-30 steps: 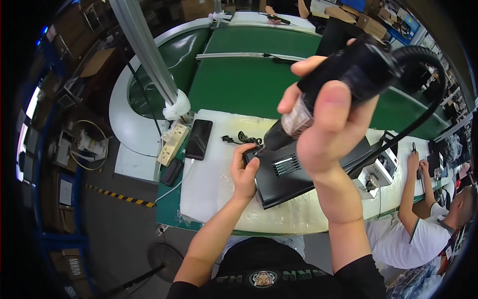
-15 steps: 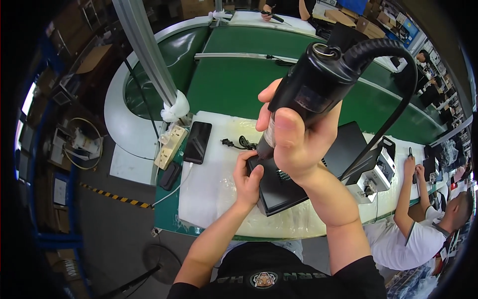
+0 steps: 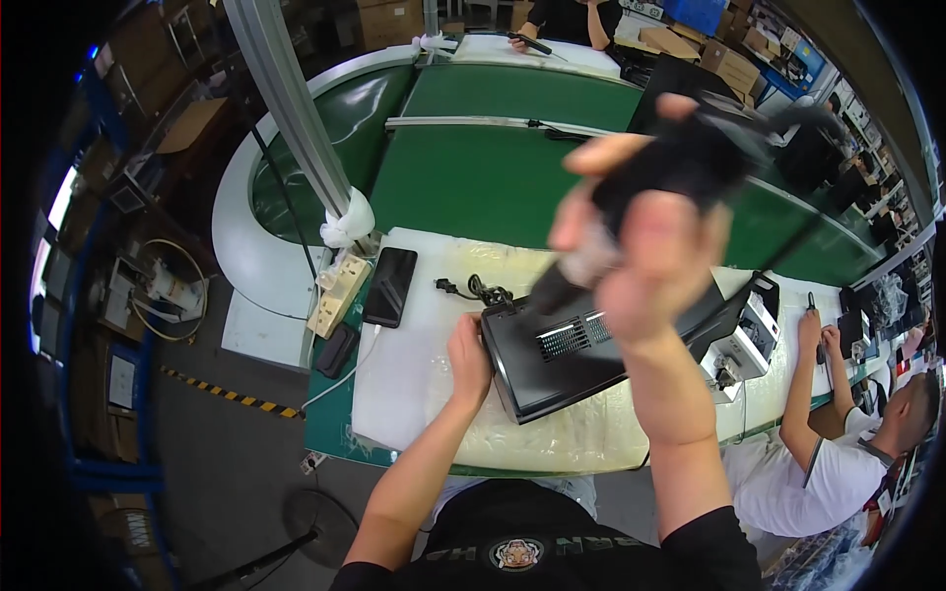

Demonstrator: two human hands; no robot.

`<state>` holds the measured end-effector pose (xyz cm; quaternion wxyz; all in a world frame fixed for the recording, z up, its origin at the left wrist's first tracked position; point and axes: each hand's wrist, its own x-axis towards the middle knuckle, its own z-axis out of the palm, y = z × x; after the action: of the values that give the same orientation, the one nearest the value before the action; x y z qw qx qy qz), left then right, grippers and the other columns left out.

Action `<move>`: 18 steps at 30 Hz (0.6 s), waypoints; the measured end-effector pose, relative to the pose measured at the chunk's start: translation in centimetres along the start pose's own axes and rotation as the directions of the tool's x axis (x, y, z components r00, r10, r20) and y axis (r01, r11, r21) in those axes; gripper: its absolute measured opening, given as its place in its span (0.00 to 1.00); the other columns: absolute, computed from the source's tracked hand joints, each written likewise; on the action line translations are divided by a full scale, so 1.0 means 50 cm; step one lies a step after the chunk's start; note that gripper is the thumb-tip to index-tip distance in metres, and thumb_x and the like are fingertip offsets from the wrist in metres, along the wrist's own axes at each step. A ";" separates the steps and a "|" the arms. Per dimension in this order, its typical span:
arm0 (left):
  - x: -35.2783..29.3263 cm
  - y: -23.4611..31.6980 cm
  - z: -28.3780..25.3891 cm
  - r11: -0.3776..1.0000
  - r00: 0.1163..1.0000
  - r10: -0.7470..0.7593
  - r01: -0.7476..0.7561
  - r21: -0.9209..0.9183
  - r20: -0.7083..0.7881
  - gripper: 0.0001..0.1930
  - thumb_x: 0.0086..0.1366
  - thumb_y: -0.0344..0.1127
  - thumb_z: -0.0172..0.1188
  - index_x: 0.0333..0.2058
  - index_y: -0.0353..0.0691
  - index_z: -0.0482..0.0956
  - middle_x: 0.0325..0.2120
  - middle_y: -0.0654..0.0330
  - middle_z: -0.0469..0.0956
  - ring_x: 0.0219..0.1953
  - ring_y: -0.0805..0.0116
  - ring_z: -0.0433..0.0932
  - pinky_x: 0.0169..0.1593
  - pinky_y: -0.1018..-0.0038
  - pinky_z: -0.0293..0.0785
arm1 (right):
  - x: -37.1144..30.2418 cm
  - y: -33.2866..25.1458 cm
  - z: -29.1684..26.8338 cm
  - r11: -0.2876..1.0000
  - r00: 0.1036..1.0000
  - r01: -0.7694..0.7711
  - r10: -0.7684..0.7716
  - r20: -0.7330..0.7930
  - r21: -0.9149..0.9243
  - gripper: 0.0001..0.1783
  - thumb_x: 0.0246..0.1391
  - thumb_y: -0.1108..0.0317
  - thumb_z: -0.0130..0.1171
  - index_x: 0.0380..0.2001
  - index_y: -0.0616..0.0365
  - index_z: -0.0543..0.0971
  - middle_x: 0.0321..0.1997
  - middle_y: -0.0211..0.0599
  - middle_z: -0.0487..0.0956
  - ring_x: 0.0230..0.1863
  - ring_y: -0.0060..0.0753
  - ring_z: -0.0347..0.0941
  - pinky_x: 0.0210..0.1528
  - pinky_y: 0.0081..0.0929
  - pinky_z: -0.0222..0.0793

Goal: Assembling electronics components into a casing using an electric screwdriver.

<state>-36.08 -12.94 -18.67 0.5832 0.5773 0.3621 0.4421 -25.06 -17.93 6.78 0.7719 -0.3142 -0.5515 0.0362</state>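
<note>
A black electric screwdriver (image 3: pixel 675 167) is in my right hand (image 3: pixel 650 241), its fingers wrapped round the body; both are blurred by motion. Its tip end points down and left, above a flat black metal case (image 3: pixel 562 379) with a slotted vent. The blur hides whether the tip touches the case. At the case's left end my left hand (image 3: pixel 470 362) is closed against the side, some of its fingers hidden by the edge. Behind that end lies a coiled black power cord (image 3: pixel 483 290) with a plug.
Left on the pale mat (image 3: pixel 414 394) are a black phone (image 3: pixel 391 286) and a power strip (image 3: pixel 339 295). A metal post (image 3: pixel 296 108) rises beside them. A white-and-black device (image 3: pixel 744 345) stands right. The green conveyor (image 3: pixel 473 177) runs behind. A co-worker (image 3: pixel 818 473) sits at right.
My right hand has lifted the screwdriver away from the case's left corner, up and right. My left hand has slid off the top corner to the case's left side, uncovering the vent area.
</note>
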 end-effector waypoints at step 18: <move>0.043 0.102 0.151 0.552 0.931 -0.328 0.328 -0.767 0.162 0.22 0.68 0.43 0.34 0.50 0.36 0.69 0.50 0.55 0.71 0.55 0.59 0.68 0.62 0.64 0.59 | -0.325 -0.189 -0.395 0.848 0.717 -0.529 0.429 -0.549 -0.027 0.29 0.60 0.52 0.51 0.57 0.60 0.61 0.32 0.43 0.74 0.13 0.27 0.69 0.13 0.22 0.67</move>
<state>-28.77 -13.88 -12.89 0.8472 0.1873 0.2341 0.4386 -16.87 -40.83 -5.58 0.8235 -0.5136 -0.2200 0.0980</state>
